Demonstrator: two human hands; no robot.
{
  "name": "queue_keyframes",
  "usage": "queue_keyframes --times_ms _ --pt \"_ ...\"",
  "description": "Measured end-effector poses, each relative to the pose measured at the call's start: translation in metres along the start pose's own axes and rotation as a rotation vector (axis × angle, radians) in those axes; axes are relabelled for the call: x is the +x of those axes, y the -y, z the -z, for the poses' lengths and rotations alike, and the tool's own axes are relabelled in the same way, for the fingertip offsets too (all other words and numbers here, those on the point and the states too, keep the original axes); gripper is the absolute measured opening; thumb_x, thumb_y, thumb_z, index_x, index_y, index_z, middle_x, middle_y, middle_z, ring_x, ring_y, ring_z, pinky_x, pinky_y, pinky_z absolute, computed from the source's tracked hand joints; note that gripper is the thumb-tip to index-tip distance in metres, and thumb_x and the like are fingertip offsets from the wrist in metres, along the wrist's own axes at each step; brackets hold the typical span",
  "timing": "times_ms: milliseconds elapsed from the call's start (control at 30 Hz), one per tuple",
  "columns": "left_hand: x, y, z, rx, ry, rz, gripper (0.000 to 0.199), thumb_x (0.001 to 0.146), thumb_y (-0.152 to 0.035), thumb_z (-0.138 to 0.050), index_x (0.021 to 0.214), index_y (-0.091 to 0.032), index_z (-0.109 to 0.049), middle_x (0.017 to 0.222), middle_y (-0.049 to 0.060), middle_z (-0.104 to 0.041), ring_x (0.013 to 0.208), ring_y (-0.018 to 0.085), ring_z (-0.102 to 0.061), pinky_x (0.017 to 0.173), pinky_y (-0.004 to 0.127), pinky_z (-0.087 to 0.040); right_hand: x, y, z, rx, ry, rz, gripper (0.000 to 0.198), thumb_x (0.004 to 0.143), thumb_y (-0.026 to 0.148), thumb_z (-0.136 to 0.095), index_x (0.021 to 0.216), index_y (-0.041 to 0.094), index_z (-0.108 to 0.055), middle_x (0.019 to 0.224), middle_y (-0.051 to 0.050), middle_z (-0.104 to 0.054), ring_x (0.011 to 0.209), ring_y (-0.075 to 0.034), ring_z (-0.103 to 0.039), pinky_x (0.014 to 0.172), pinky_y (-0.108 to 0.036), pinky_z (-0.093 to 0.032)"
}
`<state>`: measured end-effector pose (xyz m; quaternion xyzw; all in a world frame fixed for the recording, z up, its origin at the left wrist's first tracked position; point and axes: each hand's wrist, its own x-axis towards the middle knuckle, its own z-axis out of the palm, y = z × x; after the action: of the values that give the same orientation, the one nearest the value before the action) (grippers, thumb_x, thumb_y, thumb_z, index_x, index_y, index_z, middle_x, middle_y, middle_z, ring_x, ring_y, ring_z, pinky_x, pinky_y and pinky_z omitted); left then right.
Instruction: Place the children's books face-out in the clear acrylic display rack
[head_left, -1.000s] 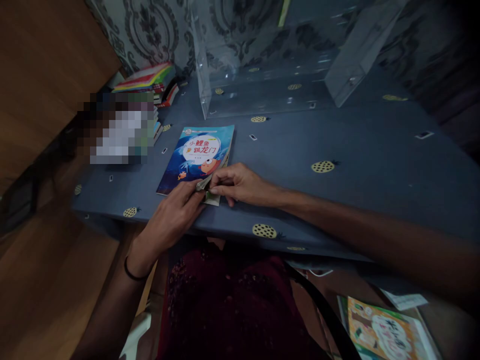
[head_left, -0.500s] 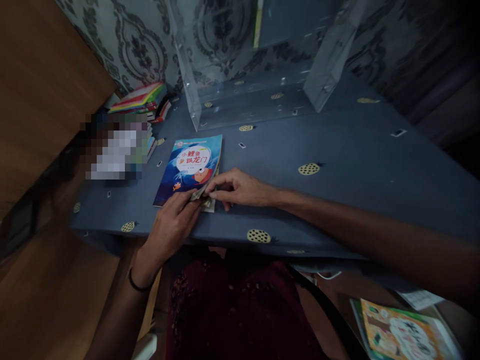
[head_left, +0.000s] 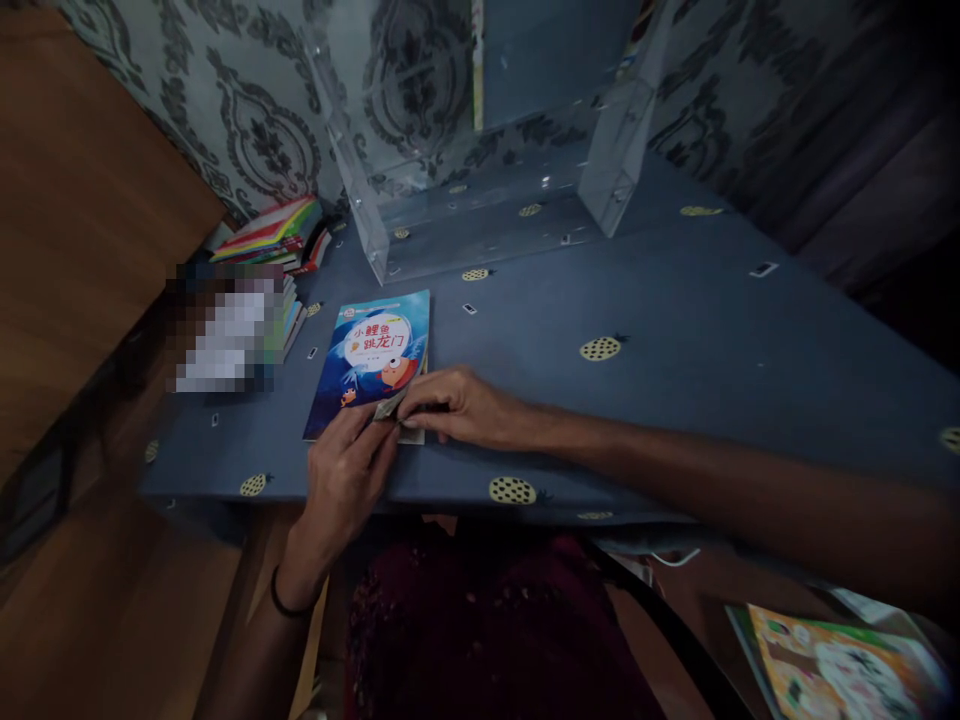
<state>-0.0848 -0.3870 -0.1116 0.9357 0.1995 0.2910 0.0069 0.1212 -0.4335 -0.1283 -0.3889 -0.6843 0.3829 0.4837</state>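
The booklet (head_left: 369, 362) is smooth paper, the stand (head_left: 619, 160) glossy plastic.

A wide stretch of counter (head_left: 675, 335) lies open right of the blue book (head_left: 371, 350), beyond the right hand (head_left: 454, 410) and forearm (head_left: 637, 455) that bar the near side. A clear stand (head_left: 616, 170) blocks the rear; stacked books (head_left: 262, 235) crowd the left, a narrow lane dividing them from the book.

Home: ornate wallpaper (head_left: 271, 140), pineapple-print tablecloth (head_left: 690, 350)
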Motion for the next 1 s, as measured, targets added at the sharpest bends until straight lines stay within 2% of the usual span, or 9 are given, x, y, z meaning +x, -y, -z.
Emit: queue_keyframes --times_ms 200,333,433,533,633,767,1000 --pt "0.001 0.006 0.003 -0.016 -0.039 -0.102 0.018 0.097 -0.016 -0.058 0.111 -0.019 -0.068 0.114 0.010 -0.073 0.102 0.019 -0.071 0.089 0.031 -0.058 0.002 -0.003 0.006 0.099 0.064 -0.070 0.011 0.089 0.014 -0.061 0.081 0.014 -0.068 0.082 0.001 -0.061 0.056 -0.005 -0.056 0.053 -0.019 -0.049" --pt "0.003 0.010 -0.003 0.105 -0.143 -0.143 0.018 0.096 -0.013 -0.059 0.110 -0.020 -0.066 0.103 0.007 -0.077 0.092 0.016 -0.074 0.081 0.025 -0.057 0.002 -0.006 0.006 0.100 0.058 -0.071 0.010 0.088 0.013 -0.060 0.080 0.013 -0.066 0.080 0.002 -0.059 0.058 -0.006 -0.055 0.055 -0.019 -0.049" --pt "0.006 0.008 -0.006 0.149 -0.197 -0.071 0.017 0.096 -0.021 -0.061 0.113 -0.018 -0.063 0.092 0.005 -0.077 0.078 0.015 -0.074 0.072 0.023 -0.056 0.001 -0.007 0.006 0.091 0.061 -0.067 0.010 0.088 0.012 -0.060 0.080 0.013 -0.066 0.083 0.001 -0.059 0.058 -0.006 -0.054 0.055 -0.020 -0.048" --pt "0.011 0.005 -0.003 0.103 -0.154 -0.020 0.016 0.099 -0.025 -0.058 0.112 -0.018 -0.065 0.089 0.004 -0.077 0.076 0.015 -0.073 0.072 0.024 -0.055 0.001 -0.007 0.007 0.057 0.071 -0.065 0.011 0.089 0.011 -0.060 0.080 0.013 -0.067 0.079 0.002 -0.059 0.058 -0.007 -0.054 0.057 -0.021 -0.046" --pt "0.015 0.003 0.003 0.001 -0.066 -0.008 0.015 0.100 -0.025 -0.056 0.107 -0.019 -0.069 0.088 0.003 -0.076 0.077 0.014 -0.071 0.075 0.024 -0.054 0.000 -0.006 0.008 -0.025 0.056 -0.026 0.011 0.088 0.009 -0.063 0.079 0.013 -0.069 0.075 0.001 -0.061 0.068 -0.010 -0.057 0.067 -0.024 -0.047" --pt "0.015 0.001 0.006 -0.096 0.005 -0.004 0.012 0.099 -0.023 -0.059 0.102 -0.019 -0.070 0.090 0.002 -0.076 0.080 0.014 -0.070 0.077 0.025 -0.054 -0.001 -0.003 0.008 -0.141 0.064 -0.003 0.013 0.088 0.006 -0.064 0.079 0.013 -0.071 0.085 -0.003 -0.066 0.084 -0.014 -0.061 0.079 -0.027 -0.048" --pt "0.010 -0.004 -0.004 -0.071 0.038 -0.027 0.010 0.097 -0.020 -0.060 0.098 -0.019 -0.070 0.094 0.004 -0.073 0.087 0.017 -0.066 0.079 0.030 -0.053 -0.015 0.009 0.010 -0.376 0.120 -0.001 0.014 0.093 0.011 -0.064 0.082 0.014 -0.072 0.085 -0.002 -0.063 0.079 -0.014 -0.059 0.075 -0.026 -0.046"
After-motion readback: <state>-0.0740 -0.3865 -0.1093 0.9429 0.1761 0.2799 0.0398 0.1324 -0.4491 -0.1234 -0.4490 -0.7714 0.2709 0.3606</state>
